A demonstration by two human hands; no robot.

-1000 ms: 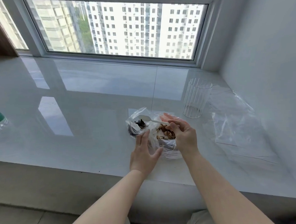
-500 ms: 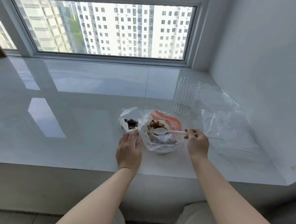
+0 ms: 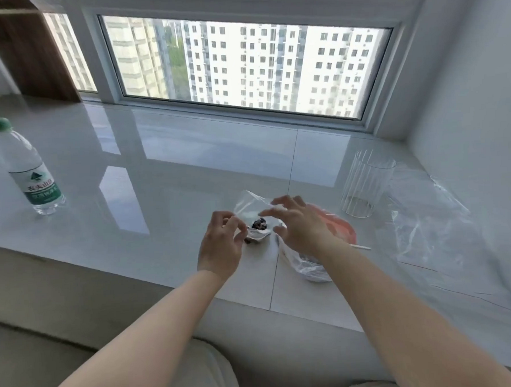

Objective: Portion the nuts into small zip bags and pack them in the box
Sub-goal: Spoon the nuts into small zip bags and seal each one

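Observation:
A small clear zip bag [image 3: 250,205] stands on the white sill with a few dark nuts [image 3: 260,223] at its bottom. My left hand [image 3: 221,244] pinches the bag's left edge with curled fingers. My right hand [image 3: 298,223] hovers over the bag's right side with its fingers spread, the fingertips at the bag's top edge. Under my right wrist lies the large crumpled nut bag [image 3: 310,268], red [image 3: 340,227] on its far side. A white spoon handle [image 3: 362,247] sticks out of it to the right. No box is in view.
A clear ribbed cup [image 3: 366,184] stands to the back right, with loose clear plastic bags [image 3: 427,225] spread beside it towards the wall. A water bottle [image 3: 31,172] with a green cap stands far left. The sill's front edge [image 3: 134,269] runs just below my hands.
My right hand has let go of the spoon, which now lies in the large bag, and has moved left to the small zip bag. My left hand now pinches the small bag's edge.

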